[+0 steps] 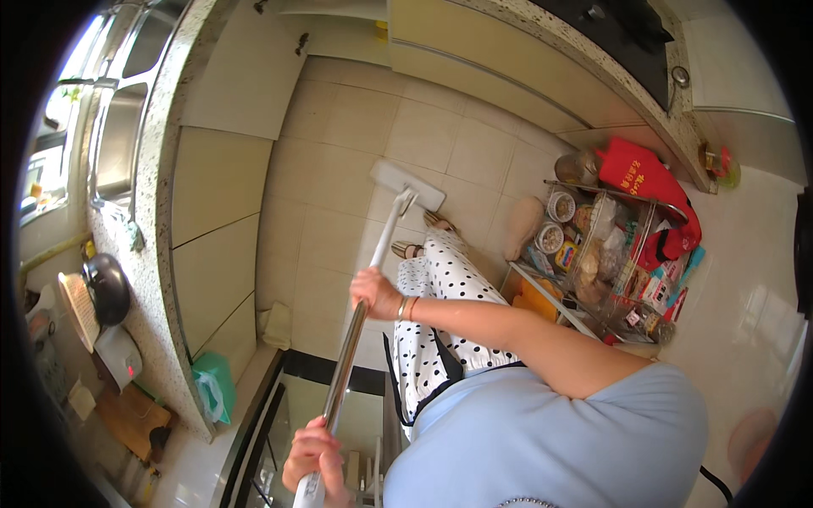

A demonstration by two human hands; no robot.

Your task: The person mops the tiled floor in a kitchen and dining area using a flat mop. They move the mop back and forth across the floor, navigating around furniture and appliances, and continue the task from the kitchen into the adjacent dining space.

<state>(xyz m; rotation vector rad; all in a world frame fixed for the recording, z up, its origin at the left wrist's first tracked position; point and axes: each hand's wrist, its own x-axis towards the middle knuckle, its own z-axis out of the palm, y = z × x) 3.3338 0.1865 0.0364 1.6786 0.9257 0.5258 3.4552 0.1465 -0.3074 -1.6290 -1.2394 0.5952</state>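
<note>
Head view: the mop pole [345,368] slants from lower left to upper centre; left hand [315,459] closed round it low, right hand [377,292] wrapped nearer the flat mop head [405,179].

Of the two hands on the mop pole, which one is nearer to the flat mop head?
The right hand, with a bangle at its wrist; the left hand grips the mop pole farther back.
</note>
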